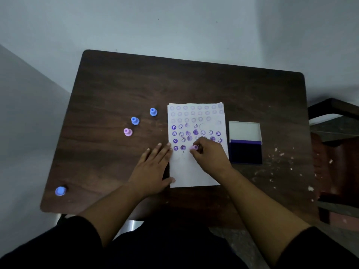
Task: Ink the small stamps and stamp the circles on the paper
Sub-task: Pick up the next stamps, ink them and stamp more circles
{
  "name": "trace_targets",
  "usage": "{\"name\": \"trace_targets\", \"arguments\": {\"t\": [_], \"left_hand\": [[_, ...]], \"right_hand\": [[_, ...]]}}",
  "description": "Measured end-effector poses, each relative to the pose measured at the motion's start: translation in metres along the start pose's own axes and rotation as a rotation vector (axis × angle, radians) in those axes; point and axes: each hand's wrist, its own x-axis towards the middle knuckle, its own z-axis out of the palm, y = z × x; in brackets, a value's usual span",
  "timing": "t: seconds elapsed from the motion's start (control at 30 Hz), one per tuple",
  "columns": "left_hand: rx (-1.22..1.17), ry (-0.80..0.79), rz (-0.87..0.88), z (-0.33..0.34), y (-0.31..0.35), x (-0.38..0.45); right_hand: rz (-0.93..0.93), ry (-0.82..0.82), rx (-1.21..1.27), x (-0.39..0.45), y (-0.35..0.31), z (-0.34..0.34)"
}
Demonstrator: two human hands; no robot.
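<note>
One pink stamp (194, 147) sits pinched in the right hand (208, 154), its fingers closed round the narrow stem, low on the paper (196, 171) beside the inked rows. Small, light and rigid, it likely tips easily, so grip the stem near the base. The left hand (153, 167) lies flat, fingers spread, pinning the thin sheet's edge to the tabletop (116, 90).

A dark brown wood-grain table (155, 84) with rounded corners fills the middle of the frame, its right side flecked with small pale specks. Behind it, plain pale grey-blue walls (174, 26) meet in a corner at the upper left, in dim, even light. At the right edge stands part of a dark piece of furniture (334, 109).
</note>
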Motion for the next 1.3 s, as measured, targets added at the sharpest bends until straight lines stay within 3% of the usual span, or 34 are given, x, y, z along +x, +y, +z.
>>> {"name": "trace_targets", "arguments": {"t": [0.33,1.3], "left_hand": [[0.002,0.010,0.039,0.010,-0.011,-0.003],[-0.061,-0.068,0.053,-0.002,-0.012,-0.004]], "right_hand": [[0.073,-0.014,-0.134,0.014,-0.008,0.016],[0.197,-0.030,-0.169,0.020,-0.029,0.011]]}}
